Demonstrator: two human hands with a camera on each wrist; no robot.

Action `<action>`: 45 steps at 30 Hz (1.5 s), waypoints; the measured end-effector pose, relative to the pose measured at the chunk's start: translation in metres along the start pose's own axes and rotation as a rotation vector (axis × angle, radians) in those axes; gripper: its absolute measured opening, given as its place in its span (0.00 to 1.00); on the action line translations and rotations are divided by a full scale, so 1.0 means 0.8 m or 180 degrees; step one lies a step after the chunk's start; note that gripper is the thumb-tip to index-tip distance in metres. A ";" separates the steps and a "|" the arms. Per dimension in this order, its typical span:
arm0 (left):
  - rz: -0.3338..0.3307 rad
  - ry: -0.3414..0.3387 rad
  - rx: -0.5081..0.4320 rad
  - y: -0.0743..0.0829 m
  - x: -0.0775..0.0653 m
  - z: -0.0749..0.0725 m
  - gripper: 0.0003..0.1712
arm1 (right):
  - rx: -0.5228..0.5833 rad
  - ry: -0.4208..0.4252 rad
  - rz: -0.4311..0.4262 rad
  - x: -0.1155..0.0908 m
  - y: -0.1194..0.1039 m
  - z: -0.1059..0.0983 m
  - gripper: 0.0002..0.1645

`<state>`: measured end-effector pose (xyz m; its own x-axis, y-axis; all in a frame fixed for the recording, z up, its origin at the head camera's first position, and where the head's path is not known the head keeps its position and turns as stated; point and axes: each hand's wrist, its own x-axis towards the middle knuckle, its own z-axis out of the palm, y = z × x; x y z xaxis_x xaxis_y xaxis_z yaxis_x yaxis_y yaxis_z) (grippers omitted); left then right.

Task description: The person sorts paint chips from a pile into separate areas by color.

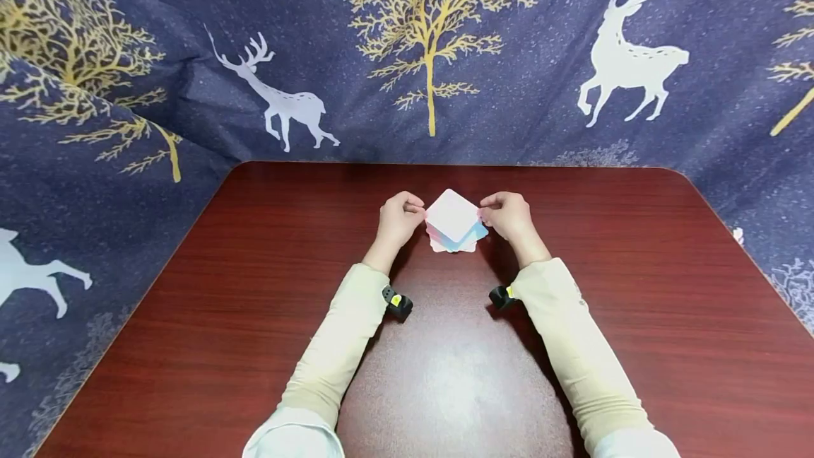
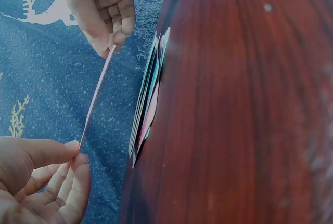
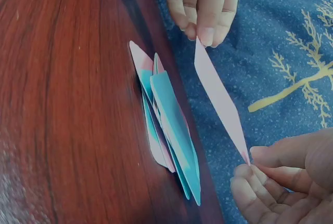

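A pale pinkish-white square card (image 1: 452, 214) is held up by two opposite corners, one in each hand. My left hand (image 1: 398, 220) pinches its left corner between thumb and fingers. At the opposite corner, the right hand (image 1: 511, 219) grips it the same way. Under the raised card, a loose pile of blue and pink cards (image 3: 174, 130) lies on the table. Its cards are fanned at different angles, and the held card covers most of them in the head view. From the left wrist view, a gap shows between the held card (image 2: 97, 94) and the pile.
The reddish-brown wooden table (image 1: 254, 253) reaches out around both arms, with glare near the front. Behind it hangs a dark blue cloth (image 1: 381, 119) printed with white deer and golden trees. Each wrist carries a small black camera (image 1: 398, 304).
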<state>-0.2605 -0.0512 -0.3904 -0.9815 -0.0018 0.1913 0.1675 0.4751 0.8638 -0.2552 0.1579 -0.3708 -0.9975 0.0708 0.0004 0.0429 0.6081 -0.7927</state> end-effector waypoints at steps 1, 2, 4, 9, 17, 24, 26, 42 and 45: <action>-0.0001 0.0019 -0.0032 0.000 0.001 -0.002 0.08 | 0.0073 -0.0005 0.0020 0.000 -0.002 0.001 0.15; 0.0001 0.0038 -0.0058 0.000 0.001 -0.004 0.08 | 0.0152 -0.0014 0.0041 0.001 -0.003 0.002 0.15; -0.0018 0.0072 -0.0116 0.001 0.002 -0.008 0.08 | 0.0341 -0.0028 0.0096 0.001 -0.006 0.006 0.14; -0.0114 0.0185 -0.0383 -0.002 0.009 -0.022 0.10 | 0.0703 -0.0120 0.0173 0.004 -0.012 0.020 0.13; -0.0342 0.0365 -0.0896 -0.006 0.023 -0.049 0.14 | 0.0869 -0.0338 0.0068 0.001 -0.026 0.047 0.13; -0.0643 0.0294 -0.1317 -0.002 0.035 -0.063 0.14 | 0.1058 -0.0364 0.0156 -0.002 -0.034 0.061 0.14; -0.0661 0.0294 -0.1363 -0.001 0.038 -0.065 0.13 | 0.1144 -0.0349 0.0192 -0.002 -0.035 0.062 0.14; -0.0296 0.0612 -0.0984 -0.012 0.049 -0.086 0.13 | 0.1138 -0.0325 0.0072 -0.002 -0.065 0.101 0.12; -0.0326 0.0523 -0.1026 -0.016 0.053 -0.085 0.13 | 0.1042 -0.0407 0.0075 0.003 -0.069 0.110 0.11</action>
<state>-0.2978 -0.1169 -0.3613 -0.9711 -0.1887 0.1460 0.1155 0.1638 0.9797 -0.2649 0.0546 -0.3809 -0.9963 -0.0303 -0.0803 0.0664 0.3201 -0.9451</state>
